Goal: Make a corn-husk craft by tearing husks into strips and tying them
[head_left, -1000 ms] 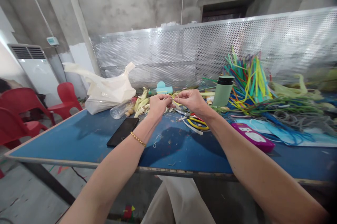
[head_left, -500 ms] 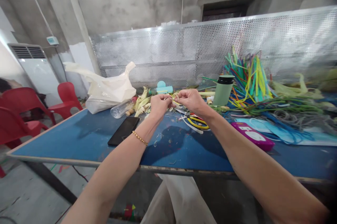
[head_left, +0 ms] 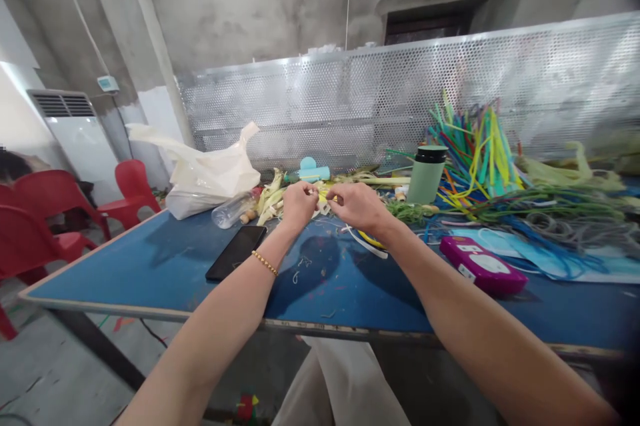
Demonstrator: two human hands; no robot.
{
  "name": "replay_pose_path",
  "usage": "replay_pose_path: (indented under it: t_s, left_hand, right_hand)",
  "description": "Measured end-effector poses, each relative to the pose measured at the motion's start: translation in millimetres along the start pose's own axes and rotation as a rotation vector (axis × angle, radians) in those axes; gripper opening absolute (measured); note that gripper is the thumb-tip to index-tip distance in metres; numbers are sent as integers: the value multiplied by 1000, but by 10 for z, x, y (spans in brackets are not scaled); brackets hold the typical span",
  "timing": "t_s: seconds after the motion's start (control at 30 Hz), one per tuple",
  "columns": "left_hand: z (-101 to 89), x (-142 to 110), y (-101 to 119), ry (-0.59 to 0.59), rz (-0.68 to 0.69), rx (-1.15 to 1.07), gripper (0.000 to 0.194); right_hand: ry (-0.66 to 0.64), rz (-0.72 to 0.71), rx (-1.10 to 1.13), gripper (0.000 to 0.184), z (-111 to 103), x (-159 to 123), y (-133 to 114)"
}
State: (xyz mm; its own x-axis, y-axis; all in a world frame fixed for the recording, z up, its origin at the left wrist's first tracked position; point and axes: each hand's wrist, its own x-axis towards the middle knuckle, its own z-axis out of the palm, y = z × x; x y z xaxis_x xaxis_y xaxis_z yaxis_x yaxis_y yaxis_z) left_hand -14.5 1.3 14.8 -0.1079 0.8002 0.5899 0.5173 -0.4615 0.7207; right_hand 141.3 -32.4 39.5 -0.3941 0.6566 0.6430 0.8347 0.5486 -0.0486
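Note:
My left hand (head_left: 299, 205) is held above the back part of the blue table, fingers closed in a pinch. Whatever is at its fingertips is pale and too small to name. Facing it from the right, my right hand (head_left: 364, 206) has its thumb and bent forefinger drawn together; what they hold cannot be made out. A narrow gap separates the two hands. Behind and beneath them lie pale corn husks (head_left: 271, 198) and thin plant scraps. Yellow and white strips (head_left: 367, 244) curve on the table below my right wrist.
On the left are a black phone (head_left: 237, 253), a clear plastic bottle (head_left: 231, 211) and a white plastic bag (head_left: 213, 173). To the right stand a green tumbler (head_left: 427, 176), a purple box (head_left: 483, 265) and a heap of coloured strips (head_left: 483, 153). Perforated metal panels (head_left: 310, 106) rise behind.
My hands have drawn slightly apart, and my right hand has turned and lowered, its fingers now pointing left. The pale loop seen at its fingertips earlier is no longer distinct.

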Motion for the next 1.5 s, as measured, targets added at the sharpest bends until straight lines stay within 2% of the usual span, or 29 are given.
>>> replay_pose_path:
  t_s: [0.07,0.17,0.27,0.33,0.5,0.63,0.73,0.8,0.9,0.97,1.07,1.13,1.23,1.5]
  left_hand:
    - [25,-18,8,-22,18,-26,11]
    - [61,-32,10,-50,-3,-189,10]
    - [64,-30,12,-74,-52,-289,6]
    - [41,-33,36,-84,-58,-244,8]
    - [-37,-70,154,-59,12,45,11]
    - [-31,-81,177,-30,104,197,16]
    - [-15,-84,166,-60,211,225,18]
    - [-26,-97,176,-142,241,163,18]
    - [-73,-129,220,-316,194,-30,14]
    - [-104,-149,257,-417,125,-205,9]
    - [-128,-168,309,-509,3,-496,5]
    - [-133,-172,336,-516,-54,-649,12]
    - [-137,-164,353,-471,-103,-806,19]
    - [-119,-109,311,-330,-188,-884,25]
  right_hand:
    - [16,27,-20,22,2,-2,11]
    - [55,43,-12,21,-1,-5,37]
    - [76,-32,11,20,-1,-4,46]
    - [73,-109,7,20,3,3,48]
    - [66,-231,28,20,2,25,75]
    - [67,-245,69,20,-17,30,92]
    - [100,-230,125,22,-15,44,126]
    - [152,-194,193,21,-3,64,184]
    - [207,-48,323,14,25,95,312]
    - [181,58,491,14,42,104,386]
    - [70,173,811,24,57,93,427]
    - [-2,239,945,32,59,77,410]
    - [-47,280,1003,33,61,59,359]
    - [-41,159,948,18,67,71,297]
